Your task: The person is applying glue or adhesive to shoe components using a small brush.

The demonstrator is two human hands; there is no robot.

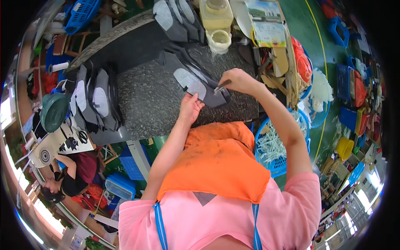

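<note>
Left hand (191, 108) pinching near edge of dark panel (213, 99), panel on the table (143, 98). Right hand (238, 81) closed around small tool (223, 85), head at panel's right end. More panels (101, 93) at table's left.

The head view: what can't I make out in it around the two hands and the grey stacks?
All in the head view:
Small tool: its grip is covered by the right hand; its working end is too small to tell.
Grey piece at the left hand: its underside faces away.
Left stack: overlapping pieces hide each other, preventing a sure count.
Upper stack: cut off by the top edge.
</note>
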